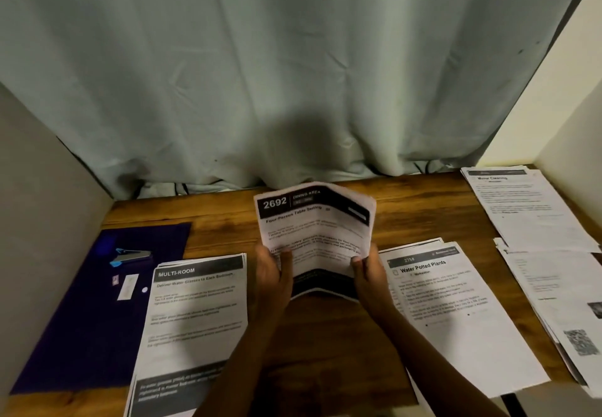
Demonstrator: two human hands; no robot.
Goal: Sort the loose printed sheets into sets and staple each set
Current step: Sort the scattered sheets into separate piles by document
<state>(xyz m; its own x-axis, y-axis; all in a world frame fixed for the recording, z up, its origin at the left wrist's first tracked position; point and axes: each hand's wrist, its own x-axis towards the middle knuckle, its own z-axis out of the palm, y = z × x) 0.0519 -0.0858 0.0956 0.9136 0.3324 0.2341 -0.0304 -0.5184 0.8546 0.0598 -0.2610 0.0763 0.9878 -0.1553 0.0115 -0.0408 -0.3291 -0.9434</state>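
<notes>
Both hands hold one set of printed sheets upright over the middle of a wooden table [325,335].

At the far left a blue stapler [130,257] lies on a purple mat [81,335]. Just right of it a stack headed "MULTI-ROOM" [195,312] lies flat. The left hand [272,273] pinches the left edge of the held set [314,231], headed "2692", with its thumb on the front. The right hand [366,275] grips the right edge the same way, and the sheets bow along their middle. To the right lies the "Water Potted Plants" stack [456,312]. Beyond it are the "Mirror Cleaning" stack [521,208] at the far right and another pile [553,302] nearer. A pale curtain [293,74] hangs behind.
</notes>
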